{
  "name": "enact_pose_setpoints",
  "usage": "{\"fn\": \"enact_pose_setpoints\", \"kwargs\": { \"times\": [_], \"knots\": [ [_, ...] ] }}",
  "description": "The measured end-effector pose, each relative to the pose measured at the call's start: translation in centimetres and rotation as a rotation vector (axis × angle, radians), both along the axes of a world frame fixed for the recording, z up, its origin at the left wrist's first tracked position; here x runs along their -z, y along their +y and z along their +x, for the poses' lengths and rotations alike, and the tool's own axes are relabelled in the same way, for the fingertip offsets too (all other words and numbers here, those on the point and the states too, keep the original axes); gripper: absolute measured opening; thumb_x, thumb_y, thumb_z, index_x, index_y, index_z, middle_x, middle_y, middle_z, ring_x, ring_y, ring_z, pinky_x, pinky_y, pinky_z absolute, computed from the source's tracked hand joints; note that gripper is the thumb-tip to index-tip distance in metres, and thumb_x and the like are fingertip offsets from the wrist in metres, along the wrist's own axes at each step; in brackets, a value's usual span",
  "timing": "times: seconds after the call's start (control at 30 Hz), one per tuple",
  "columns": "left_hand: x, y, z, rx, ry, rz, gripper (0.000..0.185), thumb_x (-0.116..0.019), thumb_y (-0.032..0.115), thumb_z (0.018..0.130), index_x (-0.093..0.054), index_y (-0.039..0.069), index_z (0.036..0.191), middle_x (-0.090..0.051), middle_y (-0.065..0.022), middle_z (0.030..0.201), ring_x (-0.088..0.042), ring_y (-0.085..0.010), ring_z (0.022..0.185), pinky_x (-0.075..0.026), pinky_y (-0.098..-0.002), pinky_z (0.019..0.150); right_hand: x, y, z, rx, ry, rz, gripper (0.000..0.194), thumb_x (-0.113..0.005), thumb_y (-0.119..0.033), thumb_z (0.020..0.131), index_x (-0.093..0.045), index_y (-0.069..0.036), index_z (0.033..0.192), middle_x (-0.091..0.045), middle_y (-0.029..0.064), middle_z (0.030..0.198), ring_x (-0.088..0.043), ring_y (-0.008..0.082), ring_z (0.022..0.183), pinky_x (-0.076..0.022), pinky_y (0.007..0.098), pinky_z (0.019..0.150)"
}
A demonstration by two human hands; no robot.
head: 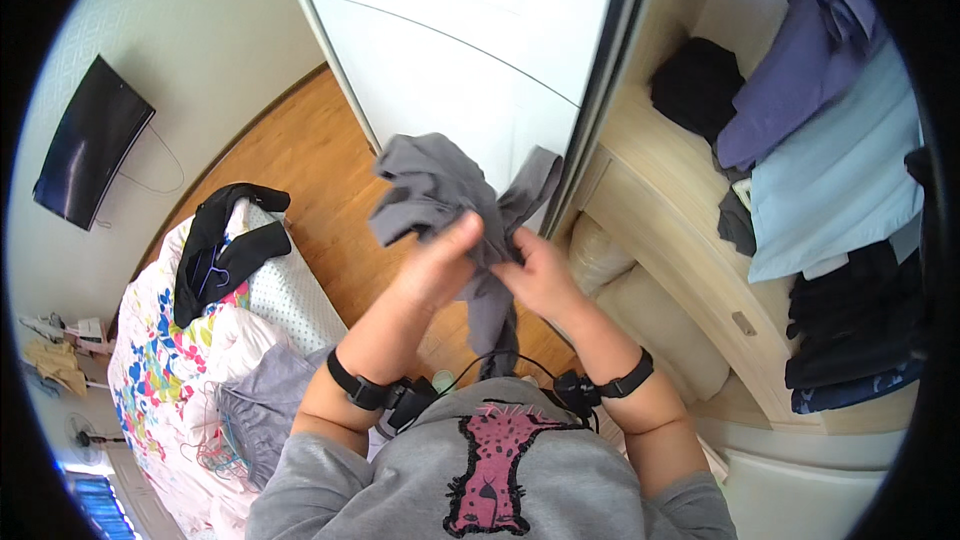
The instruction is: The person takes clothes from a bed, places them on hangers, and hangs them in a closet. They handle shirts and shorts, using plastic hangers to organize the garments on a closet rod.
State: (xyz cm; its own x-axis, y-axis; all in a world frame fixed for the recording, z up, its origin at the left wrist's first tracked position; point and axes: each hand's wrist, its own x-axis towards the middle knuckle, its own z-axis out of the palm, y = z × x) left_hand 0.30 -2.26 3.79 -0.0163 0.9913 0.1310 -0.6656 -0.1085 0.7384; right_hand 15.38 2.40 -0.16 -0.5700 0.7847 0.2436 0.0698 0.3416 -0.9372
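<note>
Both my hands grip a grey cloth garment, held up in front of my chest before the wardrobe. My left hand has its thumb on top of the bunched fabric. Opposite it, my right hand pinches the cloth between thumb and fingers. Part of the garment spreads above my hands, and a narrow strip sticks out at the upper right. Another length hangs down between my forearms. Its folds hide what kind of garment it is, and my left hand is slightly blurred.
A white sliding door stands ahead. To the right, an open wardrobe holds hanging shirts, a black folded cloth and a drawer. On the left, a bed with a floral cover bears a black garment, hangers and grey clothing.
</note>
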Motion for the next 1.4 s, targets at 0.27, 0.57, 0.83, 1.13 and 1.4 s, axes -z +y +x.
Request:
{"fn": "enact_pose_setpoints", "kwargs": {
  "times": [0.27,0.57,0.83,1.13,1.4],
  "knots": [
    [-3.8,-1.0,-14.1,-0.471,-0.055,-0.121,0.028,-0.055,0.027,0.092,-0.054,0.001,0.102,-0.061,-0.0089,0.091,-0.062,-0.0209,0.081,-0.052,-0.0374,0.074,-1.9,6.0,0.2,0.188,0.453,-0.427,0.014,-0.055,-0.014,0.089,-0.06,-0.001,0.09,-0.065,0.0041,0.086,-0.06,0.0119,0.076,-0.0481,0.0258,0.071],
    [-6.5,-2.2,-13.2,-0.245,-0.08,0.087,0.026,-0.052,0.027,0.094,-0.054,0.003,0.104,-0.061,-0.0084,0.099,-0.059,-0.0216,0.093,-0.047,-0.0384,0.085,-3.3,1.9,-6.0,0.232,-0.311,0.378,0.087,-0.08,-0.022,0.062,-0.035,-0.007,0.134,-0.045,0.0179,0.129,-0.045,0.0286,0.118,-0.0378,0.0399,0.097],
    [-9.7,-1.4,-13.0,-0.364,0.47,0.079,0.038,-0.058,0.035,0.089,-0.057,0.002,0.108,-0.057,-0.0026,0.098,-0.051,-0.0111,0.082,-0.043,-0.0254,0.072,-5.4,-0.2,-12.5,0.036,0.416,-0.788,0.038,-0.056,-0.014,0.085,-0.051,0.007,0.117,-0.059,0.0131,0.113,-0.056,0.0222,0.104,-0.0437,0.0334,0.092],
    [-8.0,-0.6,-16.3,-0.214,-0.034,0.043,0.028,-0.052,0.023,0.093,-0.054,0.002,0.111,-0.062,-0.0092,0.1,-0.062,-0.0206,0.091,-0.05,-0.0357,0.081,-5.5,2.4,-8.1,-0.708,0.129,-0.507,0.045,-0.056,-0.016,0.089,-0.044,0.007,0.125,-0.058,0.0112,0.113,-0.055,0.0205,0.104,-0.0436,0.0358,0.094],
    [-9.5,-3.9,-13.8,0.188,-0.076,0.245,0.038,-0.063,0.011,0.081,-0.053,-0.005,0.113,-0.063,-0.0114,0.101,-0.063,-0.0188,0.088,-0.051,-0.0297,0.078,0.2,2.2,-13.6,-0.367,-0.217,-0.239,0.041,-0.058,-0.015,0.087,-0.048,0.002,0.123,-0.058,0.0066,0.109,-0.055,0.0152,0.097,-0.0442,0.0301,0.089]
  ]
}}
